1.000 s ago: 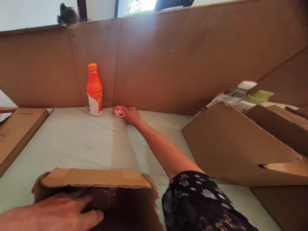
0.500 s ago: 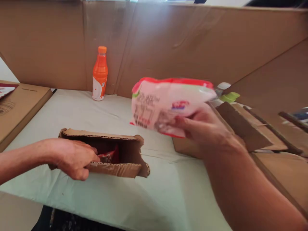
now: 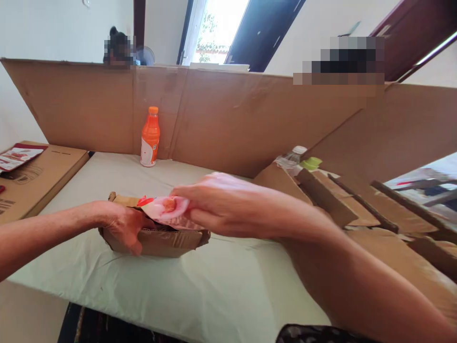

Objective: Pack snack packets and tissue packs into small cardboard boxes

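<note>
A small open cardboard box (image 3: 162, 243) stands on the cloth-covered table. My left hand (image 3: 123, 224) straddles its left end, thumb outside the near wall and fingers inside, gripping the box; the fingertips are hidden. My right hand (image 3: 210, 202), slightly blurred, pinches a pink and white plastic food packet (image 3: 164, 209) with a red edge. The packet lies tilted across the box opening, its lower part hidden by the near wall. The inside of the box is mostly covered.
An orange bottle (image 3: 150, 138) stands upright behind the box, near the cardboard partition (image 3: 232, 119). On the left, a flat carton (image 3: 57, 176) bears a red-edged packet (image 3: 21, 156). Open cardboard boxes (image 3: 328, 200) line the right, with a clear bottle (image 3: 295, 155) and a green item (image 3: 312, 164) there.
My right hand has brought the packet left and down, from the air to the box opening. My left hand still grips the box. The view has tilted up, showing people beyond the partition.
</note>
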Motion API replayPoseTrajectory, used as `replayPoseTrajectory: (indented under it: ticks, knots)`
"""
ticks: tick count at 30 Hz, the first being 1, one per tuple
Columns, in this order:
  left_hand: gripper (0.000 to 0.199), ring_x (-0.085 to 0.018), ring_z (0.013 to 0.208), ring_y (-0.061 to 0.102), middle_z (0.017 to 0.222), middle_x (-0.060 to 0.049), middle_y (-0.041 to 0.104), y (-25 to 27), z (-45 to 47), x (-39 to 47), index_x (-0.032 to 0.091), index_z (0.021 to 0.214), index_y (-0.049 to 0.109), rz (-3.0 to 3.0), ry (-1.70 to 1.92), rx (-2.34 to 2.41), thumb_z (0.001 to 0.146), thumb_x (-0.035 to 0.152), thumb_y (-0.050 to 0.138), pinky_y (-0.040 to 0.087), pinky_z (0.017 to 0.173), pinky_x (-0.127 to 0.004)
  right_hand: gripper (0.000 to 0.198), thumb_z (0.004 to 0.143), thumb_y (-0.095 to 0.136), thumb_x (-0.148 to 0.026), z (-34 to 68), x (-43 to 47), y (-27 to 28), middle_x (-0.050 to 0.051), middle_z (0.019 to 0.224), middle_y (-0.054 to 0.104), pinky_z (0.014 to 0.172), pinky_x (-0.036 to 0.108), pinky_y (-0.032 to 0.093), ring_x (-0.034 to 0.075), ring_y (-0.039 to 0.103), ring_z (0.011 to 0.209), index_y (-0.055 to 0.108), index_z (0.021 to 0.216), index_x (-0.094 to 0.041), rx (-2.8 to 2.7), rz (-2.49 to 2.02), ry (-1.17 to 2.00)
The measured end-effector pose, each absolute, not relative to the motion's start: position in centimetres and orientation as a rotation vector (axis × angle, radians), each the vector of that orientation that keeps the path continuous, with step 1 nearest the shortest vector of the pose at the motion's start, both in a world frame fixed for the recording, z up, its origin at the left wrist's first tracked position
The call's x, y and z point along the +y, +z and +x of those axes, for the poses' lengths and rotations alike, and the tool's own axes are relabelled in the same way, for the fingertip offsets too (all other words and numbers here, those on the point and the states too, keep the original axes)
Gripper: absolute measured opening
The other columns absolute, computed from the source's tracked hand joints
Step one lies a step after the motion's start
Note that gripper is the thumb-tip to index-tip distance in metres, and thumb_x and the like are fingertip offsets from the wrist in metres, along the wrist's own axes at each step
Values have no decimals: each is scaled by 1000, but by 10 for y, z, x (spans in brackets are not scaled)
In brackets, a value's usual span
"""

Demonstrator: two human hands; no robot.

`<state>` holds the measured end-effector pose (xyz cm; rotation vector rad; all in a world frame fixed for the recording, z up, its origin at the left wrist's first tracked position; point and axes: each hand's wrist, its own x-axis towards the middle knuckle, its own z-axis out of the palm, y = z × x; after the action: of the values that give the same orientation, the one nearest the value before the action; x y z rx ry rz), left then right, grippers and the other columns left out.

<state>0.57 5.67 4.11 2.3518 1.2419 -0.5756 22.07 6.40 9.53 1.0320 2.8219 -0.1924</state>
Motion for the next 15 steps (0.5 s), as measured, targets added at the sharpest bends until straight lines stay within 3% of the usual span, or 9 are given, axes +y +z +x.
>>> replayPoseTrajectory:
  ticks: [3, 8, 11, 15]
  knots:
    - [73, -28, 95, 70, 116, -7, 76, 41, 8, 62, 30, 138, 60, 2161, -699, 1209, 66, 39, 68, 55, 77, -34, 17, 95, 50, -22, 242, 61, 105, 0, 67, 62, 61, 32, 33, 15, 49, 57, 58, 79, -25, 2930, 962, -384]
    - [60, -28, 93, 71, 109, -8, 77, 35, 11, 69, 24, 122, 69, 2110, -768, 1204, 65, 43, 68, 54, 72, -32, 24, 87, 55, -12, 230, 68, 100, 1, 58, 55, 58, 33, 31, 15, 47, 54, 52, 67, -23, 2697, 950, -271]
    - [55, -28, 86, 70, 101, -11, 78, 36, 13, 66, 18, 115, 72, 2139, -799, 1208, 66, 42, 68, 54, 70, -33, 25, 93, 55, -22, 209, 75, 97, 2, 58, 54, 55, 32, 28, 13, 43, 51, 56, 68, -21, 2591, 965, -68]
    - [40, -26, 74, 68, 84, -10, 77, 41, 15, 57, 15, 98, 74, 2166, -826, 1181, 65, 36, 67, 52, 65, -32, 36, 100, 49, -40, 186, 81, 96, 8, 69, 62, 56, 32, 30, 17, 53, 58, 64, 76, -18, 2582, 956, 10]
